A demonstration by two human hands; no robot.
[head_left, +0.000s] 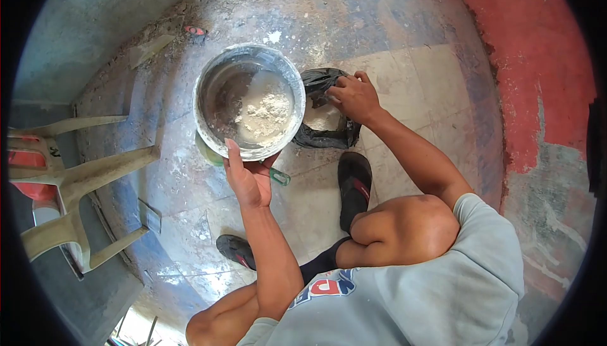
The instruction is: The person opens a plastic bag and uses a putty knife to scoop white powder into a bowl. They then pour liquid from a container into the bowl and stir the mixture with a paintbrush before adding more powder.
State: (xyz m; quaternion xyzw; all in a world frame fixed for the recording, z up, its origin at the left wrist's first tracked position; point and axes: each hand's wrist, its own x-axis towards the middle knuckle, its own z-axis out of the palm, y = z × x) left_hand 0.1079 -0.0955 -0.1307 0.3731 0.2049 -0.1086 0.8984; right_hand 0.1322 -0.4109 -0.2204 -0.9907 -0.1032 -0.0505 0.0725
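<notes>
My left hand [250, 178] grips the near rim of a round bucket [199, 115], thumb on the rim and fingers beneath. The bucket is tilted toward me and has whitish smears around its edge. Inside it, pale powder [269, 115] lies in a heap on the right, beside some cloudy liquid. To the bucket's right stands an open black plastic bag [322, 138] with more pale powder [321, 118] in it. My right hand [355, 98] is closed on the bag's far right edge, its fingertips partly hidden. A green handle [280, 177] sticks out beneath the bucket, near my left hand.
Dirty, white-spattered floor tiles [398, 80] surround the bucket. A beige plastic chair [95, 172] is at the left, and a small red and black object [196, 30] lies farther back. A red, peeling wall [537, 61] rises on the right. My shoes [354, 181] are close to the bag.
</notes>
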